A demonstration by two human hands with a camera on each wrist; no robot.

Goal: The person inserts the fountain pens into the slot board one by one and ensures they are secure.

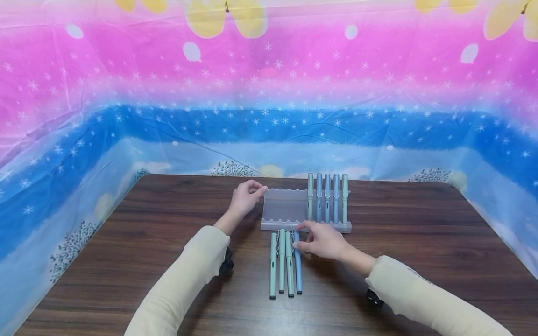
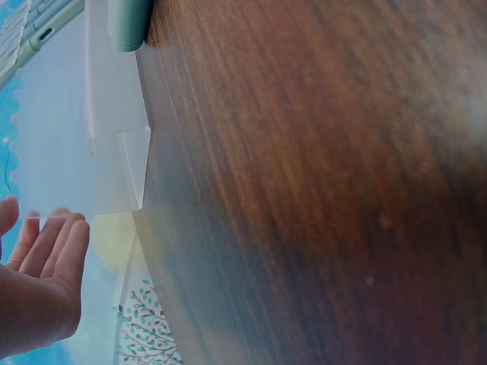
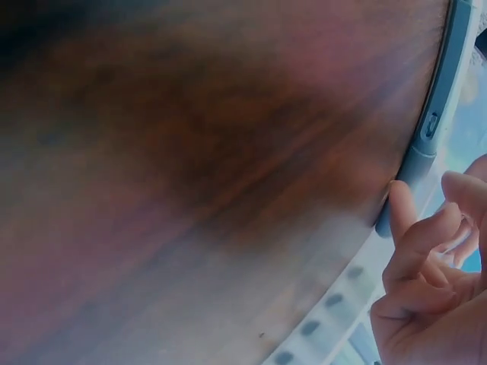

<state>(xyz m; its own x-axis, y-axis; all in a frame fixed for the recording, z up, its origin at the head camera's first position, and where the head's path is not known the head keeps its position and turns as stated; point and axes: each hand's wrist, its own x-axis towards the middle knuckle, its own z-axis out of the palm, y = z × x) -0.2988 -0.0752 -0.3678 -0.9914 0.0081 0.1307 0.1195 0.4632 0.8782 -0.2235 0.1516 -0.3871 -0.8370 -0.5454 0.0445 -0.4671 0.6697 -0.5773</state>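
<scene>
A translucent pen rack (image 1: 286,207) lies on the dark wooden table (image 1: 420,242); several green and blue pens (image 1: 327,198) fill its right slots. In front of it lie three green pens (image 1: 281,261) and one blue pen (image 1: 298,270), side by side. My right hand (image 1: 299,235) has index finger and thumb on the blue pen's upper end (image 3: 430,129), its other fingers (image 3: 426,251) curled. My left hand (image 1: 252,192) is at the rack's far left corner (image 2: 114,152) with its fingers (image 2: 57,247) fairly straight; I cannot tell whether they touch it.
A pink and blue printed sheet (image 1: 269,93) rises as a wall behind and along both sides of the table. Bare wood (image 1: 126,261) lies to the left and right of the pens. Both forearms in cream sleeves (image 1: 185,275) reach in from the near edge.
</scene>
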